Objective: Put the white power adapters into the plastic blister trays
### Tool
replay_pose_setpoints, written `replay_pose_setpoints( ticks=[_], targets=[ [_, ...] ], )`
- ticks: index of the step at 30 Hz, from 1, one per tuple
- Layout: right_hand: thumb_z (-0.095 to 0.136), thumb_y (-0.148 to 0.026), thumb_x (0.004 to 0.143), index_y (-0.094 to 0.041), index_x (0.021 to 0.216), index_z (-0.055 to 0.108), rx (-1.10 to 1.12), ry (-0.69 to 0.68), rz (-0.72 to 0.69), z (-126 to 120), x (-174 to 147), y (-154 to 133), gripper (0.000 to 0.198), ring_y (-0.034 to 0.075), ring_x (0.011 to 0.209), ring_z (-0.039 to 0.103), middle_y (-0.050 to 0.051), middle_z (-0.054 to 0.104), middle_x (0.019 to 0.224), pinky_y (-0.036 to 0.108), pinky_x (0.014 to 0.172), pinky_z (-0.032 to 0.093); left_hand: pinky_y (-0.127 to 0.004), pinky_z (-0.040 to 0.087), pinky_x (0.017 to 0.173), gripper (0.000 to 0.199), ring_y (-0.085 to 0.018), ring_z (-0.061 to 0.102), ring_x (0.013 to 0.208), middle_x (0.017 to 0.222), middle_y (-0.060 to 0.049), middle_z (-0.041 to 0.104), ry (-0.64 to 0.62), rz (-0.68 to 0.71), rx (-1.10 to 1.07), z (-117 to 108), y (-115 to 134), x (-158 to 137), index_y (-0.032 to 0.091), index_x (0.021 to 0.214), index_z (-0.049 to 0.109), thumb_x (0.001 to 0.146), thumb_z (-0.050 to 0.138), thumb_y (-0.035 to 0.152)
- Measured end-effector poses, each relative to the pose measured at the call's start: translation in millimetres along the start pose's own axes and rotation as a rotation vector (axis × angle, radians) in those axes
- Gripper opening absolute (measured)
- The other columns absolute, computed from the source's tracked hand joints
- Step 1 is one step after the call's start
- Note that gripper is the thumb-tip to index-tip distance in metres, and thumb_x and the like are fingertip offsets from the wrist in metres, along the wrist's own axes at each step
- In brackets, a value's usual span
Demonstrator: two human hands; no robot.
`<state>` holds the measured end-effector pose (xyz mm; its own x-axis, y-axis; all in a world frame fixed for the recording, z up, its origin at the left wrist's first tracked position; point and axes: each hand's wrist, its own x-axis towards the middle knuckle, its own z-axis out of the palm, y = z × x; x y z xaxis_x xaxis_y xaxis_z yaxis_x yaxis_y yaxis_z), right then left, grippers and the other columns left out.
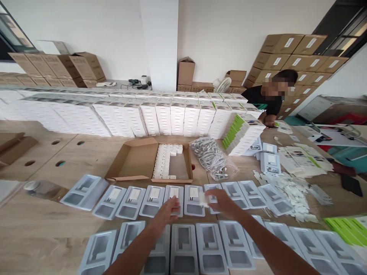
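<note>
Thumb and fingers of my right hand [220, 201] pinch a small white block-like piece [204, 199], blurred by motion, above the upper row of trays. It resembles the white plug adapters in the box, though its details are smeared. My left hand [166, 212] hovers over a grey plastic tray [178, 211], fingers apart, holding nothing I can see. A white adapter [155, 193] with dark prongs sits in the upper recess of the tray to the left; several neighbouring trays hold one too. Toward the right, trays such as this grey tray [252, 194] have bare recesses.
Behind the trays lies an open cardboard box [132, 158] of white adapters, beside a plastic bag of cables [210, 154]. Stacked white boxes [177, 118] form a wall. A co-worker [265, 97] leans at the right. A bottle [46, 190] lies left; white pieces [295, 194] are heaped right.
</note>
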<state>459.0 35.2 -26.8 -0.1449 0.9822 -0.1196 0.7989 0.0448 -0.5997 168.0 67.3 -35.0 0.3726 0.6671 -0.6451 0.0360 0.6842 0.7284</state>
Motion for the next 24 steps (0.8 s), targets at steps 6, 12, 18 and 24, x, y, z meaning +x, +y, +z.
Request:
replay_pose_setpoints(
  ticks=[6, 12, 18, 24],
  targets=[
    [0.053, -0.013, 0.074, -0.025, 0.113, 0.064, -0.292, 0.051, 0.03, -10.8, 23.4, 90.5, 0.043, 0.025, 0.114, 0.056, 0.004, 0.065, 0.122, 0.041, 0.099, 0.037, -0.04, 0.036, 0.107, 0.052, -0.028, 0.047, 0.126, 0.131, -0.009, 0.054, 0.43, 0.4, 0.716, -124.8, -29.1, -13.6, 0.021, 0.121, 0.056, 0.082, 0.051, 0.055],
    [0.048, -0.009, 0.073, -0.021, 0.117, 0.061, -0.336, 0.008, 0.013, 9.5, 32.5, 93.1, 0.047, 0.026, 0.11, 0.057, 0.009, 0.065, 0.12, 0.04, 0.096, 0.041, -0.056, 0.022, 0.111, 0.073, -0.036, 0.018, 0.143, 0.153, -0.02, 0.025, 0.819, 0.129, 1.224, -234.0, -80.7, -22.7, 0.009, 0.141, 0.035, 0.084, 0.038, 0.054],
    [0.045, -0.008, 0.074, -0.022, 0.113, 0.061, -0.426, -0.058, -0.057, 10.3, 35.9, 85.7, 0.044, 0.026, 0.109, 0.056, 0.01, 0.063, 0.119, 0.037, 0.094, 0.042, -0.057, 0.017, 0.111, 0.079, -0.033, 0.007, 0.146, 0.158, -0.017, 0.016, 0.768, -0.079, 1.221, -225.1, -87.8, -17.7, 0.008, 0.148, 0.022, 0.088, 0.027, 0.06],
    [0.044, -0.009, 0.077, -0.02, 0.117, 0.058, -0.505, -0.094, -0.014, 11.4, 36.2, 84.8, 0.043, 0.026, 0.111, 0.056, 0.01, 0.061, 0.123, 0.038, 0.096, 0.042, -0.06, 0.016, 0.111, 0.082, -0.034, 0.004, 0.146, 0.158, -0.015, 0.015, 0.695, -0.196, 1.151, -199.7, -69.5, -25.3, 0.012, 0.15, 0.019, 0.086, 0.032, 0.061]
  ],
)
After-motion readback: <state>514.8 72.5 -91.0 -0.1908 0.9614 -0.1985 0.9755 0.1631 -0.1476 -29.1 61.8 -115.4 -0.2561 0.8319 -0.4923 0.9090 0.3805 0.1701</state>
